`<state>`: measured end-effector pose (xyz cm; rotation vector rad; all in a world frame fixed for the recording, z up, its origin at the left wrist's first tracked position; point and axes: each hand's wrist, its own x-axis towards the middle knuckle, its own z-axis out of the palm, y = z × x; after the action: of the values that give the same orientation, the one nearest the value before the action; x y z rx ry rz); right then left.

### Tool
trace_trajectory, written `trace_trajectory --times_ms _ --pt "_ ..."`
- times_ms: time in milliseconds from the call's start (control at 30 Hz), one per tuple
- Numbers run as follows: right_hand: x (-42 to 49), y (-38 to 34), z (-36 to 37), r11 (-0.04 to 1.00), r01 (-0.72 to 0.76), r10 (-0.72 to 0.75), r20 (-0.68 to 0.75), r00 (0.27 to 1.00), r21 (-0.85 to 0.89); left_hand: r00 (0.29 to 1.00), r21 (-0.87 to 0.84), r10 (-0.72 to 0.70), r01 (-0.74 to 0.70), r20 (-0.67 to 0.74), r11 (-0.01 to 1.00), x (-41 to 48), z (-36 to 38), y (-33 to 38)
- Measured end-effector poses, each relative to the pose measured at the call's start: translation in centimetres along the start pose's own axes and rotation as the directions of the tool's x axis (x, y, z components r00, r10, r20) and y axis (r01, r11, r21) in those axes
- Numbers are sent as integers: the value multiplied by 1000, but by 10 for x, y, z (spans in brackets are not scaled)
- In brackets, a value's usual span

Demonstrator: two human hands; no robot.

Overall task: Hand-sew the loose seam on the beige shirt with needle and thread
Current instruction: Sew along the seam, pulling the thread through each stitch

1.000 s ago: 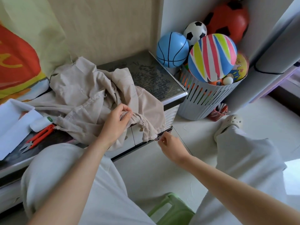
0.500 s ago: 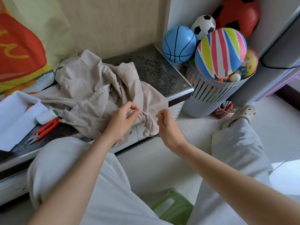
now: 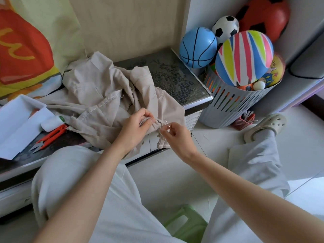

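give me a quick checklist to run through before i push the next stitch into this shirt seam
1. Seam held: ok. The left hand pinches the bunched seam of the beige shirt.
2. Needle grip: ok. The right hand pinches the needle, which sticks up beside the seam.
3. Thread free of knots: cannot tell, too fine to see.
4. Shirt supported: ok. Most of it lies on the cabinet top; one end hangs over the front edge.
5. Orange thread snips to hand: ok, on the cabinet top, left of the shirt.
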<state>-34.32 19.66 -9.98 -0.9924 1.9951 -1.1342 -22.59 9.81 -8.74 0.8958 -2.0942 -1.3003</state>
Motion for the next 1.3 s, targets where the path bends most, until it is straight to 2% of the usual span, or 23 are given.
trace_trajectory --times_ms 167,367,433,600,733,967,1167,1300 --pt "-9 22 0 993 -36 44 65 997 -112 999 -66 -40 39 -10 997 2 -1 -9" --pt "-16 46 -4 905 -132 240 229 944 -405 1000 -88 -23 21 -20 996 2 0 -10" --pt "-17 46 -7 918 -123 216 216 952 -376 1000 -85 -18 17 -21 996 2 0 -9" --pt "-14 19 -10 991 15 -11 29 1000 -133 999 -89 -40 39 -7 995 3 1 -10" --pt "-9 1 -5 994 108 -108 5 994 -28 999 -77 -44 44 1 996 2 2 -11" --pt "3 -4 4 998 57 -57 -17 998 -4 999 -69 -38 39 19 997 0 0 -8" --pt "-2 0 4 993 74 -72 21 997 -89 1000 -41 -14 13 -24 999 1 2 -6" --pt "-16 19 9 988 33 -21 83 996 -148 996 -61 -19 13 -88 998 1 2 -6"
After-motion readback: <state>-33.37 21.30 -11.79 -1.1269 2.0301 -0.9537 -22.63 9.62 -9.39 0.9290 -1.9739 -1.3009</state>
